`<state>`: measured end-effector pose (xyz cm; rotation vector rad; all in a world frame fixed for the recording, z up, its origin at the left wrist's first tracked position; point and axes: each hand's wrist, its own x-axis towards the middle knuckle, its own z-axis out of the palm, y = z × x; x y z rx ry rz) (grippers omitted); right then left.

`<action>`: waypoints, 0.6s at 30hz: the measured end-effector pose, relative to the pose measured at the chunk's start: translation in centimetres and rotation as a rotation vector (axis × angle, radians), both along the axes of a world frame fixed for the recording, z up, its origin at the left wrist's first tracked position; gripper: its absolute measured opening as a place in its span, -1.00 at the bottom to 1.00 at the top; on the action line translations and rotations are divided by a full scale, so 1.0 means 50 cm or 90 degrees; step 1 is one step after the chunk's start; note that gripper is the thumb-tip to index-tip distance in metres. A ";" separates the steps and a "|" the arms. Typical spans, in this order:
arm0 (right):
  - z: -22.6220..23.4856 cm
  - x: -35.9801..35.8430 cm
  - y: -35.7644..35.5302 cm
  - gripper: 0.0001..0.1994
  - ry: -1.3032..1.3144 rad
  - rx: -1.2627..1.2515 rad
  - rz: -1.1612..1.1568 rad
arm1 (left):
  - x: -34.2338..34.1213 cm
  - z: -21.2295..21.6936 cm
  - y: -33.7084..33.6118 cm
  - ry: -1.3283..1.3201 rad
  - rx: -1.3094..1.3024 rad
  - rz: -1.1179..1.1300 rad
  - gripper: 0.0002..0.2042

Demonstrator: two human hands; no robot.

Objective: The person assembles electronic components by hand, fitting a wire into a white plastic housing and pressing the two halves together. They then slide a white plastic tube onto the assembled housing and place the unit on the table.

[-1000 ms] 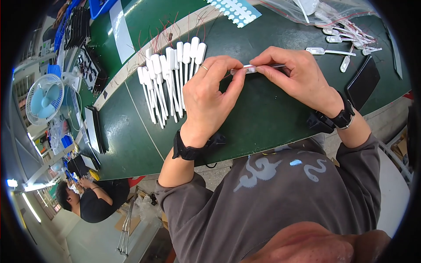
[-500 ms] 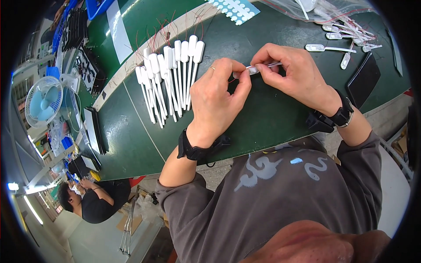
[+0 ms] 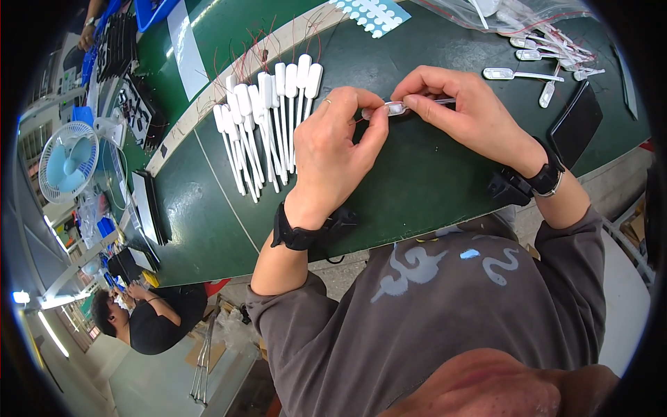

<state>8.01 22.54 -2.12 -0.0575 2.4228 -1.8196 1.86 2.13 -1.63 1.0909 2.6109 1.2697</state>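
Observation:
Between my two hands is a small white plastic piece (image 3: pixel 396 108) with an oval head and a thin stem. My left hand (image 3: pixel 333 142) pinches its head end between thumb and forefinger, near a fine red wire. On the other side my right hand (image 3: pixel 464 108) grips it where the stem starts, and the stem runs out under the fingers. To the left lies a row of similar white paddle-shaped pieces (image 3: pixel 267 104), their heads pointing away from me and thin red wires trailing off. More open-faced white pieces (image 3: pixel 499 74) lie to the right of my right hand.
A clear plastic bag (image 3: pixel 445 8) and a pile of white pieces with wires lie at the back right. A black flat phone-like object (image 3: pixel 578 125) rests near the right edge. A dotted light-blue sheet (image 3: pixel 375 15) is at the back. A person (image 3: pixel 156 323) works at the lower left.
Both hands have shifted slightly to the left with the white piece. My fingers have parted a little, so more of its head shows between them.

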 end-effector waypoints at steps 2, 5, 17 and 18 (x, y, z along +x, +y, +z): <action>0.005 -0.002 0.002 -0.84 -0.033 -0.019 0.013 | -0.003 0.000 -0.003 -0.022 0.017 -0.014 -0.92; 0.009 -0.002 0.002 -0.84 -0.062 -0.073 0.023 | -0.007 0.005 -0.006 -0.026 0.009 -0.032 -0.93; 0.009 -0.001 -0.001 -0.85 -0.042 -0.036 0.021 | -0.003 0.020 -0.010 -0.027 -0.030 -0.040 -0.93; 0.009 -0.002 -0.001 -0.85 -0.042 -0.036 0.022 | -0.002 0.023 -0.011 -0.042 -0.040 -0.027 -0.92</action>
